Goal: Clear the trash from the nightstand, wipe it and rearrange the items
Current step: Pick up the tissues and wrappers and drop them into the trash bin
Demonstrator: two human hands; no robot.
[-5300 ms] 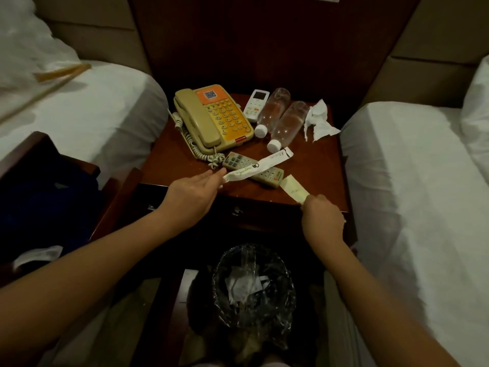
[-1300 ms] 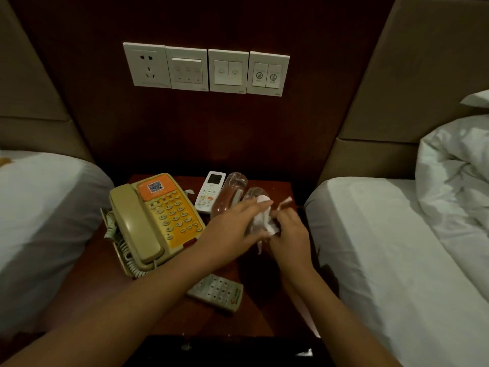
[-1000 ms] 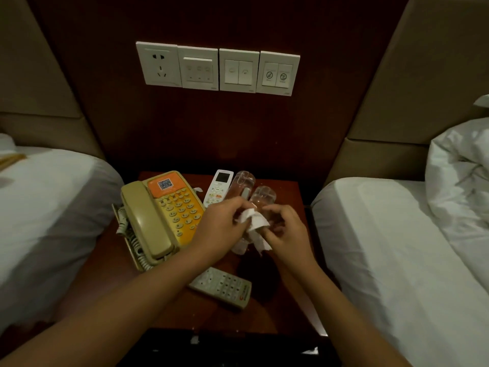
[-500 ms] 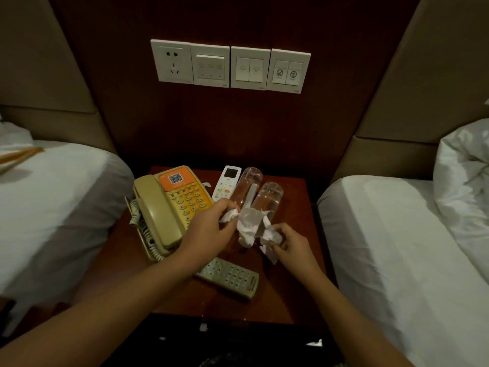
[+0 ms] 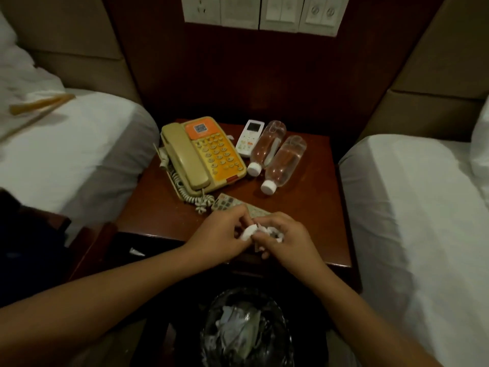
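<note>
Over the front edge of the dark wooden nightstand, my left hand and my right hand together squeeze a crumpled white tissue. Most of the tissue is hidden inside my fingers. A black-lined trash bin with paper in it stands on the floor right below my hands. On the nightstand lie a beige and orange telephone, a white remote, two clear water bottles on their sides, and a grey remote partly under my fingers.
White beds flank the nightstand, one at the left and one at the right. A row of wall switches and a socket sits above it. A dark chair stands at the lower left.
My hands have drawn the tissue back from beside the bottles to the nightstand's front edge and balled it up. My view has tilted down, so the trash bin now shows.
</note>
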